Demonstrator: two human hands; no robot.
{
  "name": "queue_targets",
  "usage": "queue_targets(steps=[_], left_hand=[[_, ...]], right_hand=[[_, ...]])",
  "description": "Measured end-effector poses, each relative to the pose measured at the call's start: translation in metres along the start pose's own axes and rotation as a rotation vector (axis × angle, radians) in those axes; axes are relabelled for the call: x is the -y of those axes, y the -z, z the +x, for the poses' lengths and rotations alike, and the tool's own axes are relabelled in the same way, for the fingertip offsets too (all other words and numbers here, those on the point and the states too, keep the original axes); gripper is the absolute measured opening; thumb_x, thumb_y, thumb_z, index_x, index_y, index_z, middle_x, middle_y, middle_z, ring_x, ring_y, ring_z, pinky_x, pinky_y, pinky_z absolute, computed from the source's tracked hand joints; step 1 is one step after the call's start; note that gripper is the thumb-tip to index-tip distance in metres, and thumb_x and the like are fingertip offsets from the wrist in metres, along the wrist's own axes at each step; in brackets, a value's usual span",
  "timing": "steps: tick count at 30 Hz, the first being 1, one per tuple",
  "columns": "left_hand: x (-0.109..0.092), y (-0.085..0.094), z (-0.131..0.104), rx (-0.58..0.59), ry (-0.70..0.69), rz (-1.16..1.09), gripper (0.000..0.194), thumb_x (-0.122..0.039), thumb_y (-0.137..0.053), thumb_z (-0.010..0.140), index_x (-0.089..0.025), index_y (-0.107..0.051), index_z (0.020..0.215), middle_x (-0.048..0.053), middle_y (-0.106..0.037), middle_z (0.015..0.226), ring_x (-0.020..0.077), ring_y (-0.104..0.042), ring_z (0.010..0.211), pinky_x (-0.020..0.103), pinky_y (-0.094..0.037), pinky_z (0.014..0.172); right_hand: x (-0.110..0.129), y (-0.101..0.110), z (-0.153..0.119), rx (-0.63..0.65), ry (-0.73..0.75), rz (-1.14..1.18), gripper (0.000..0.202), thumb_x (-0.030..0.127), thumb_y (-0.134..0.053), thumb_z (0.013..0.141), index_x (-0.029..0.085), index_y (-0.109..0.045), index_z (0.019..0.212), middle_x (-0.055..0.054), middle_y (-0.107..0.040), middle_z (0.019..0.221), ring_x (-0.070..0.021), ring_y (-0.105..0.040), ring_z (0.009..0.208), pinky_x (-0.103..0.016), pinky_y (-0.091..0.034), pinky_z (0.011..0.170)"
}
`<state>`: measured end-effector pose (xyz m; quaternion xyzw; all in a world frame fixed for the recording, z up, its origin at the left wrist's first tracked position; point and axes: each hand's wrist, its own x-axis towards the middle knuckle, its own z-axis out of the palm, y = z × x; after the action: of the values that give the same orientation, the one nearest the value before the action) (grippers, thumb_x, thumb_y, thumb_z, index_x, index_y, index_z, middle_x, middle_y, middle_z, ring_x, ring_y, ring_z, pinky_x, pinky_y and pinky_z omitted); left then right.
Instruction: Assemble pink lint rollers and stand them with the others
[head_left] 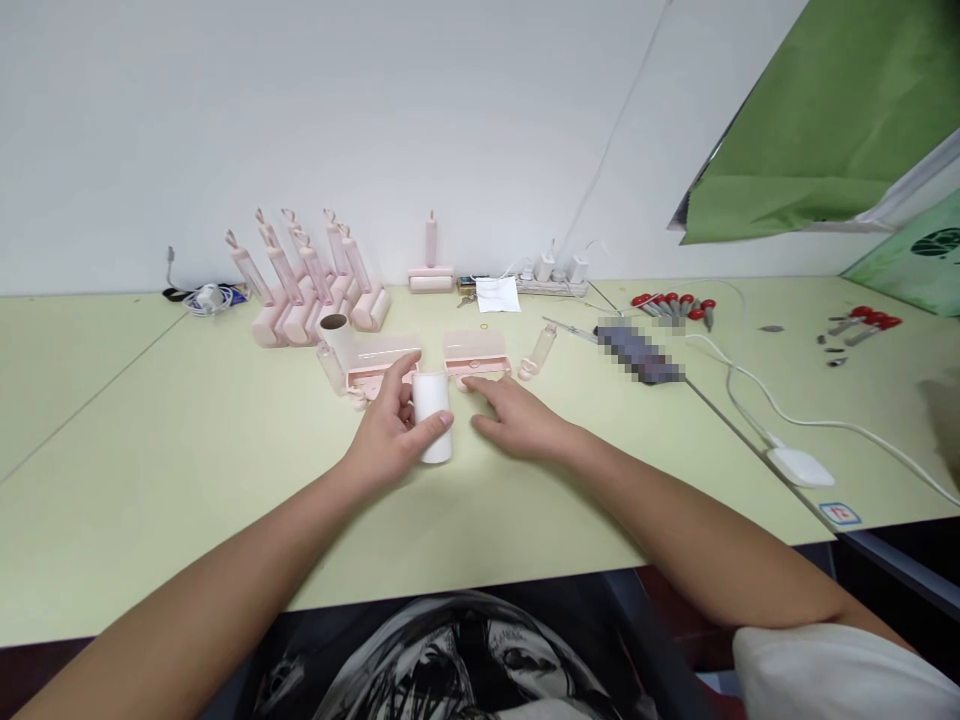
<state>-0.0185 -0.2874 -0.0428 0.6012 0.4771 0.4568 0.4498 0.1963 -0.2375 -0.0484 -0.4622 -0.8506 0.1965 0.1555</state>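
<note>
My left hand [390, 425] grips a white roll [432, 425], thumb across its front, and the roll stands nearly upright. To its right, my right hand [517, 415] has its fingers apart, with the fingertips at a small pink part [463, 383]. Just behind the hands lie two pink cases, one on the left [382, 352] and one on the right [475, 352]. A clear pink handle [543, 347] rests right of them, and another handle [331, 368] lies at the left beside an upright roll with a brown core [336, 340].
Several pink lint rollers [300, 290] stand at the back left, and one more [431, 262] by the wall. A power strip [551, 286], white paper [498, 294], a blurred dark object [640, 352], red-handled tools [675, 305] and a white charger [800, 466] are further right.
</note>
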Motion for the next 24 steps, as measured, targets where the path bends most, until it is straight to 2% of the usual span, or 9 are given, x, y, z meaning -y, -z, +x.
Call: queue_targets(steps=[2,5,7,10,13,16,19,21,24], left_hand=[[0.002,0.001,0.001,-0.013,-0.005,0.008,0.076,-0.043,-0.074,0.077,-0.028,-0.037,0.141,0.001,-0.058,0.097,0.0147,-0.057,0.075,0.027,-0.048,0.065],[0.003,0.002,0.002,-0.077,-0.008,0.028,0.057,-0.043,-0.075,0.075,-0.024,-0.047,0.121,0.000,-0.056,0.092,0.0142,-0.054,0.075,0.026,-0.046,0.064],[0.000,0.002,0.002,-0.135,-0.002,0.071,0.044,-0.043,-0.074,0.075,-0.022,-0.048,0.104,-0.002,-0.053,0.084,0.0126,-0.051,0.071,0.024,-0.042,0.061],[-0.005,0.003,0.003,-0.184,0.012,0.105,0.037,-0.042,-0.072,0.076,-0.021,-0.044,0.088,-0.005,-0.048,0.076,0.0098,-0.045,0.062,0.022,-0.038,0.055],[-0.009,0.002,0.004,-0.203,0.046,0.005,0.037,-0.042,-0.070,0.076,-0.022,-0.041,0.089,-0.007,-0.046,0.073,0.0075,-0.043,0.054,0.021,-0.037,0.048],[-0.010,0.002,0.006,-0.193,0.085,-0.128,0.044,-0.044,-0.070,0.075,-0.024,-0.039,0.101,-0.007,-0.050,0.074,0.0086,-0.048,0.048,0.021,-0.038,0.039],[-0.008,0.003,0.010,-0.198,0.104,-0.194,0.051,-0.043,-0.072,0.072,-0.023,-0.040,0.106,-0.004,-0.057,0.084,0.0133,-0.060,0.055,0.024,-0.046,0.038],[-0.007,0.005,0.012,-0.203,0.126,-0.227,0.051,-0.041,-0.074,0.070,-0.022,-0.043,0.105,-0.001,-0.058,0.089,0.0152,-0.065,0.061,0.026,-0.052,0.042],[-0.006,0.006,0.012,-0.209,0.153,-0.277,0.047,-0.038,-0.077,0.067,-0.019,-0.048,0.100,0.001,-0.057,0.095,0.0164,-0.068,0.068,0.026,-0.056,0.048]], right_hand=[[0.002,0.000,0.000,-0.008,-0.003,-0.006,0.045,0.025,-0.057,0.089,0.015,-0.058,0.132,-0.013,-0.066,0.116,-0.0273,-0.059,0.104,-0.040,-0.047,0.087],[0.003,0.000,0.000,-0.049,-0.021,-0.004,0.037,0.023,-0.060,0.088,0.015,-0.061,0.124,-0.012,-0.063,0.118,-0.0251,-0.059,0.106,-0.037,-0.046,0.088],[0.003,0.000,0.001,-0.038,-0.019,-0.023,0.037,0.021,-0.062,0.086,0.016,-0.061,0.123,-0.012,-0.061,0.121,-0.0251,-0.058,0.108,-0.036,-0.046,0.089],[0.001,0.000,0.002,0.025,0.000,-0.054,0.021,0.018,-0.059,0.087,0.016,-0.065,0.107,-0.012,-0.063,0.115,-0.0246,-0.058,0.103,-0.036,-0.045,0.087],[0.002,0.001,0.002,0.044,-0.001,-0.063,0.011,0.017,-0.056,0.088,0.016,-0.064,0.093,-0.010,-0.064,0.103,-0.0227,-0.058,0.093,-0.034,-0.044,0.080],[0.003,0.003,0.002,0.009,-0.014,-0.039,0.008,0.020,-0.060,0.082,0.017,-0.063,0.089,-0.007,-0.063,0.094,-0.0201,-0.057,0.083,-0.030,-0.040,0.070],[0.004,0.002,0.002,-0.062,-0.062,0.126,0.008,0.023,-0.063,0.077,0.018,-0.061,0.084,-0.002,-0.060,0.079,-0.0166,-0.053,0.070,-0.028,-0.037,0.062],[0.003,0.000,0.004,-0.126,-0.121,0.348,0.011,0.026,-0.064,0.075,0.019,-0.060,0.083,0.001,-0.057,0.072,-0.0148,-0.052,0.065,-0.027,-0.037,0.060],[0.002,-0.002,0.008,-0.217,-0.187,0.725,0.024,0.030,-0.068,0.070,0.020,-0.060,0.091,0.003,-0.056,0.076,-0.0145,-0.055,0.066,-0.029,-0.044,0.063]])
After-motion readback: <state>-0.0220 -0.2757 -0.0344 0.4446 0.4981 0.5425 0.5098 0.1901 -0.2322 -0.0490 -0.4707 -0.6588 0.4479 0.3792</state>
